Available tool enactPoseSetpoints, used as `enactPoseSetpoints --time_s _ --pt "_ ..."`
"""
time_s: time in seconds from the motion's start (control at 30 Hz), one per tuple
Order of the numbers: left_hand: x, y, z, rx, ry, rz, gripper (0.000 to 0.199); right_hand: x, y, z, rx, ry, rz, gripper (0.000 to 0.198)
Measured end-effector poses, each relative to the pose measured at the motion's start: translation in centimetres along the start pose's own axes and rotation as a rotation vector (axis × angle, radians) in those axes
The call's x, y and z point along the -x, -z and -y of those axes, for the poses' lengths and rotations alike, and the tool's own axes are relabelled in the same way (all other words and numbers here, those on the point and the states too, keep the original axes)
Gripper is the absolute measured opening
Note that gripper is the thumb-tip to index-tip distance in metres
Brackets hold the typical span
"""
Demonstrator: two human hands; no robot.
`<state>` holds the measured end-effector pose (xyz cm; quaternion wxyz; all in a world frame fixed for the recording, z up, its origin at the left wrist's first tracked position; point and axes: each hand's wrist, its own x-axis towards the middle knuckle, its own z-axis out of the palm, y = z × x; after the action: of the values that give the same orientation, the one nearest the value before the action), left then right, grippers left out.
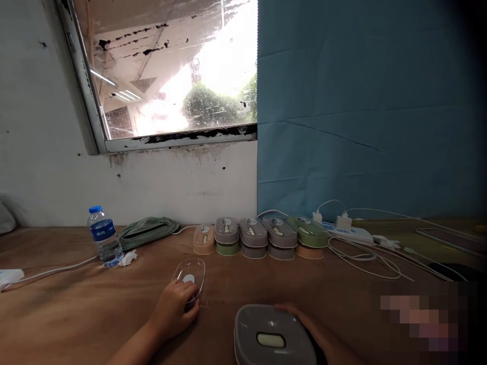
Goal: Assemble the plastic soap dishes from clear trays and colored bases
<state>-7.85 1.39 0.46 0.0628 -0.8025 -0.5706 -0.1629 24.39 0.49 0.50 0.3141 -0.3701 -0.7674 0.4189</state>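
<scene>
My left hand [175,306] grips the near end of a clear plastic inner tray [189,276] that lies on the brown table [76,309]. My right hand [310,324] wraps around the right side of a grey lunch box [272,334] with a pale latch on its lid, close to the front edge. A row of several closed lunch boxes [262,237], grey, green and peach, some stacked in twos, stands along the back of the table by the wall.
A water bottle [104,235] with a blue cap and a crumpled tissue [127,259] stand at the left, beside a green pouch [146,230]. A power strip [348,232] with chargers and white cables [365,258] lies at the right. Window above.
</scene>
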Motion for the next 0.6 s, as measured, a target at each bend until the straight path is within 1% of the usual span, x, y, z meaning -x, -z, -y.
enactPoseSetpoints --time_s 0.1,0.17,0.23,0.33,0.47,0.53,0.6 --pt "0.0 0.3 -0.5 -0.042 -0.052 0.004 0.009 0.2 0.6 -0.3 0.038 -0.028 0.086 0.079" --pt "0.0 0.4 -0.8 -0.081 -0.060 0.003 0.010 0.4 0.8 -0.5 0.053 -0.017 0.094 0.080" --pt "0.0 0.4 -1.0 -0.112 -0.041 0.007 0.011 0.5 0.7 -0.6 0.070 0.017 0.074 0.081" --pt "0.5 0.3 -0.9 -0.140 0.066 0.010 0.012 0.7 0.6 -0.3 0.111 0.046 0.063 0.080" --pt "2.0 1.0 0.3 -0.125 0.305 0.040 0.013 0.9 0.6 0.3 0.159 0.039 0.079 0.081" --pt "2.9 1.7 1.4 -0.111 0.355 0.060 0.013 1.0 0.6 0.4 0.174 0.041 0.078 0.081" --pt "3.6 2.4 2.7 -0.106 0.362 0.064 0.012 1.0 0.7 0.3 0.186 0.049 0.081 0.081"
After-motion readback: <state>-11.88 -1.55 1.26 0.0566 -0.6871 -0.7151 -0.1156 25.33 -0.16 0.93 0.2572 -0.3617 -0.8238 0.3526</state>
